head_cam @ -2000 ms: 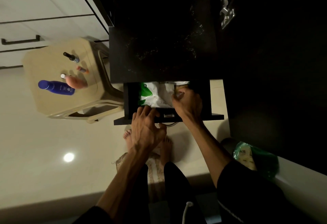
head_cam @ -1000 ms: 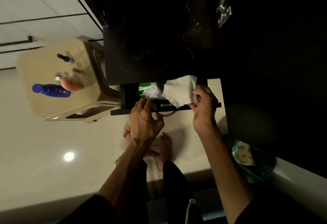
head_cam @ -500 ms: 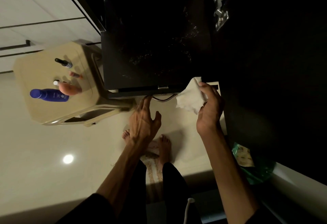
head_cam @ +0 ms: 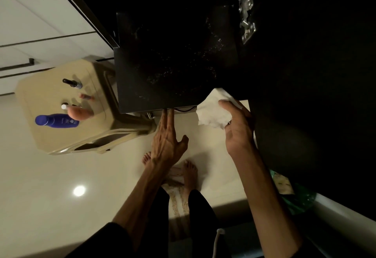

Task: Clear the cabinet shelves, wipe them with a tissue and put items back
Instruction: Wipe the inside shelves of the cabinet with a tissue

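Now two hands show. The left hand [head_cam: 168, 135] reaches forward with straight fingers, its fingertips touching the front edge of the dark cabinet shelf [head_cam: 162, 70], the thumb spread aside; it holds nothing. The right hand [head_cam: 238, 127] grips one white tissue [head_cam: 212, 111], crumpled, just at the shelf's front right corner. The tissue's long axis runs from the hand up and away toward the cabinet, its free corner pointing at the shelf.

One beige stool [head_cam: 40, 86] stands left of the cabinet, carrying four things: one blue bottle [head_cam: 57, 121] lying on its side with its long axis left to right, one peach bottle [head_cam: 78, 113] with a white cap beside it, one small dark-capped bottle [head_cam: 72, 82], and one small reddish tube [head_cam: 86, 96]. One metal hinge [head_cam: 246, 19] shows on the cabinet's right. One green packet [head_cam: 293, 194] lies low at the right. Two bare feet stand on the pale floor [head_cam: 50, 207].
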